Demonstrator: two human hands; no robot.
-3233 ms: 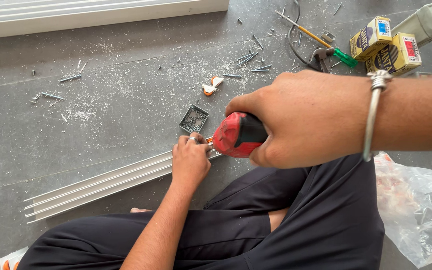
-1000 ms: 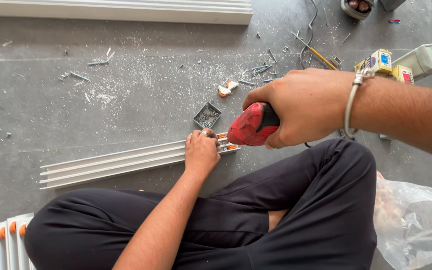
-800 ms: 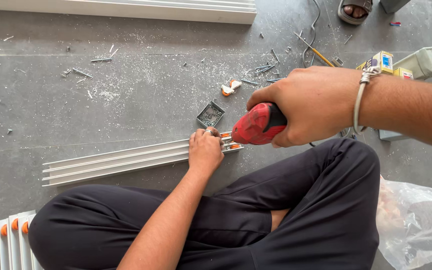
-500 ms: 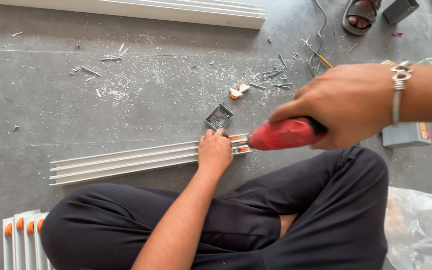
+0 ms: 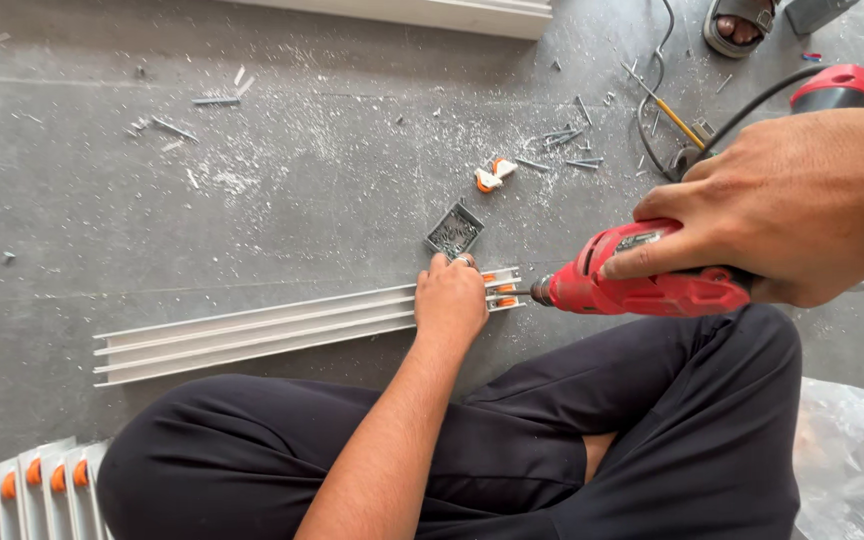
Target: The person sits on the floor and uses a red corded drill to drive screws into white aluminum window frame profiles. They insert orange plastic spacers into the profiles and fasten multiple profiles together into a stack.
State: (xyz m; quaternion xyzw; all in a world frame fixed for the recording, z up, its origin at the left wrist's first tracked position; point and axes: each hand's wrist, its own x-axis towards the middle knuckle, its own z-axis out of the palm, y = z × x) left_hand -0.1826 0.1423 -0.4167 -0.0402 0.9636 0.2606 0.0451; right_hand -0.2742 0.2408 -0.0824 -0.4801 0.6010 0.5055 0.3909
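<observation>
Right hand [image 5: 802, 205] wrapped tight around red drill [image 5: 642, 285], tip at the end of grey rail [image 5: 272, 330]. Left hand [image 5: 452, 300] pressed flat on that rail, down on the floor [image 5: 102, 220], near small screw box [image 5: 454, 230].

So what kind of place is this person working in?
Probably a building site or makeshift workshop floor. The right hand holds a red power drill against a white aluminium track that the left hand pins to a dusty grey floor strewn with metal shavings.
</observation>
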